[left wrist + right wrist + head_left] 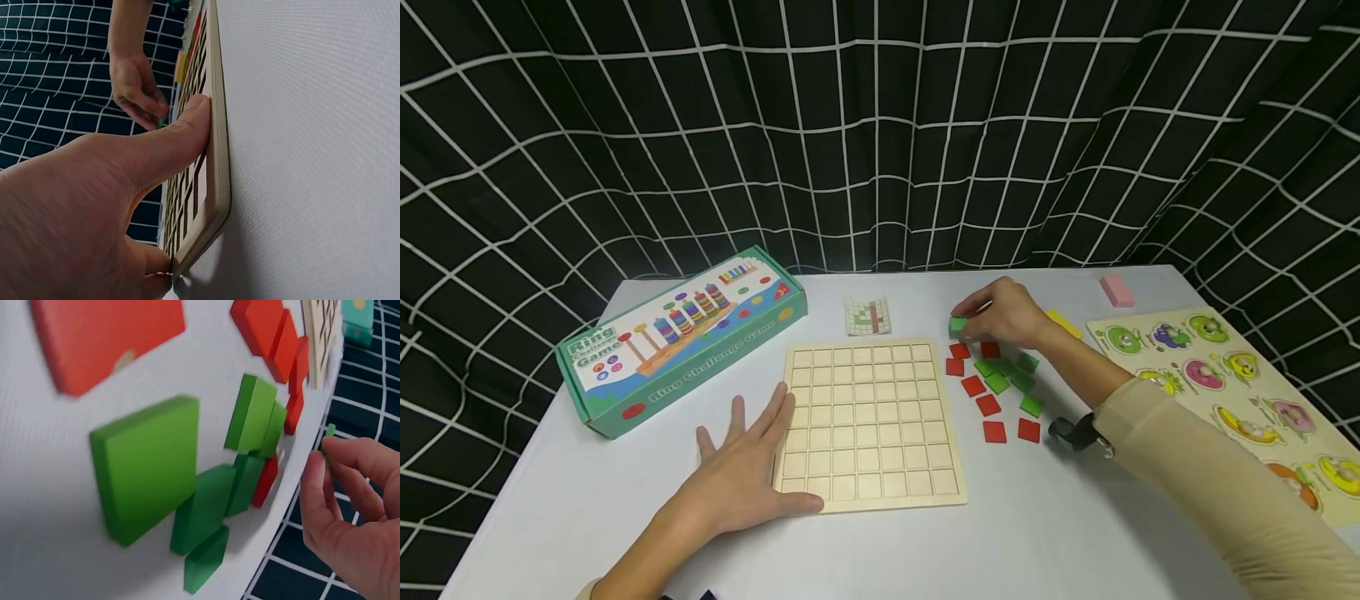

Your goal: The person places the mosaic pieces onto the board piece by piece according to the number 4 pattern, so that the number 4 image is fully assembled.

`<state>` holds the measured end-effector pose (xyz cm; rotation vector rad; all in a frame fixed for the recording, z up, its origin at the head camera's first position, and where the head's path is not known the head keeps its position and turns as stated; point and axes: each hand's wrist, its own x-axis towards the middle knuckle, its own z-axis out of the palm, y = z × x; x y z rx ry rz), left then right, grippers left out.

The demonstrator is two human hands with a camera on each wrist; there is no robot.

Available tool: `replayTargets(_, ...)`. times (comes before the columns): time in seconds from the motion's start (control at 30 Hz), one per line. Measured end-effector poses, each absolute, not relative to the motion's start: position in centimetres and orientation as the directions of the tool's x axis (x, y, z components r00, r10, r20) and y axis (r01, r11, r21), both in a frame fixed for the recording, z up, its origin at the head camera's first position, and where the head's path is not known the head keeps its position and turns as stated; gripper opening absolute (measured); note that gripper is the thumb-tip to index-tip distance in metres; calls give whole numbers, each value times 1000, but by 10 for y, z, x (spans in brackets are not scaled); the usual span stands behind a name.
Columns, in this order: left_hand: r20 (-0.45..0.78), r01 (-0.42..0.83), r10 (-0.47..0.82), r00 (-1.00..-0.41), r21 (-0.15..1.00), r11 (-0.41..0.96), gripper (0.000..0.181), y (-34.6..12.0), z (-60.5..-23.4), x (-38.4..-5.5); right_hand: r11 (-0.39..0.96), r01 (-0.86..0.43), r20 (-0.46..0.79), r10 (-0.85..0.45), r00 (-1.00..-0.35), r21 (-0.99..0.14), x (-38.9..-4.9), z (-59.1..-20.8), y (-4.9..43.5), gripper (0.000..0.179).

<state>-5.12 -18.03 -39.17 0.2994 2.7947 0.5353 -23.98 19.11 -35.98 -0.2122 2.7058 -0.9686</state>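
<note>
My left hand (736, 483) lies with spread fingers over the lower-left corner of a wooden grid board (895, 505). In the left wrist view its thumb (187, 128) presses on the board's rim. Above the loose tiles, to the right of the board, my right hand (1006, 312) pinches a green square tile (957, 326) between thumb and fingertips. Below that hand lie several red tiles (988, 405) and several green tiles (997, 382), some overlapping. A small pattern card (867, 317) with green and red squares sits behind the board.
A green ring game box (700, 350) stands at the back left. On the right lies a fruit puzzle board (1210, 408), with a pink block (1117, 291) behind it. A yellow piece (1063, 323) shows beside the right forearm. A dark gridded curtain (880, 133) hangs behind the table.
</note>
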Motion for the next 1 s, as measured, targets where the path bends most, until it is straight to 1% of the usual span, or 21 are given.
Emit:
replayTargets(0.33,-247,136,245,-937,388,912,136,-178,-392,-54,738,-48,-190,-235,-953,-673,-235,-356,174,25)
replayTargets(0.6,-256,127,244,-935,401,907,136,-178,-390,-52,703,-64,-180,-268,-947,-708,-228,-356,159,26)
replayTargets(0.77,-265,112,241,-934,421,900,136,-179,-389,-52,687,-48,-194,-270,-943,-725,-226,-355,147,25)
replayTargets(1.0,-262,117,241,-935,413,903,136,-179,-390,-52,686,-40,-209,-276,-938,-726,-225,-359,131,24)
